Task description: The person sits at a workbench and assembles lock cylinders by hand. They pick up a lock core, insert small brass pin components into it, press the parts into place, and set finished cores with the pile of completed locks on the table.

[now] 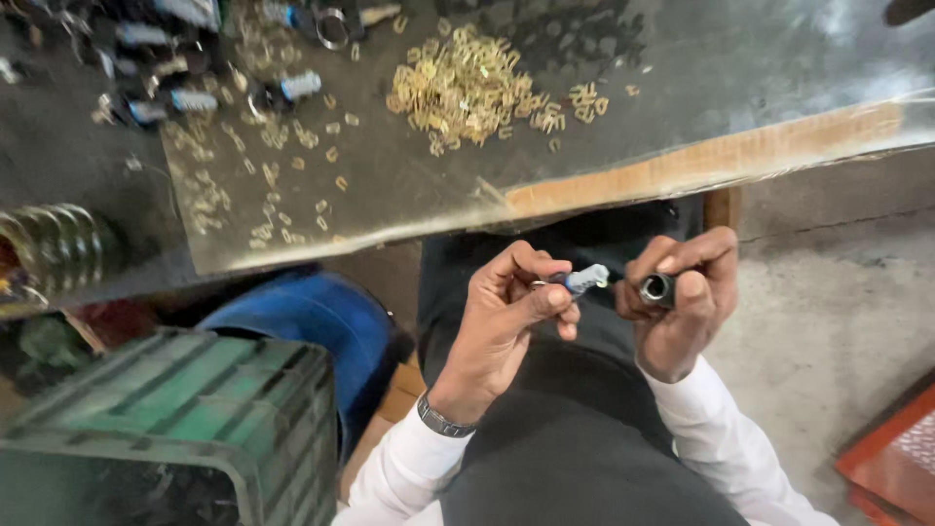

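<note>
Fingers of my left hand (pixel 511 302) pinch a small pale-blue plug (pixel 585 280) by its metal end, held over my lap below the table edge (pixel 701 161); my right hand (pixel 682 292) grips a short dark metal sleeve (pixel 656 288), its open mouth turned toward the plug's tip; the two parts sit just apart, not yet joined; a pile of brass clips (pixel 463 88) lies on the table above, well away from both hands; I judge the risk is a skewed approach, so the tip catches the rim and jams; my light pinch could also let the plug slip and fall to the floor (pixel 828 292) beside the green crate (pixel 185 409).
</note>
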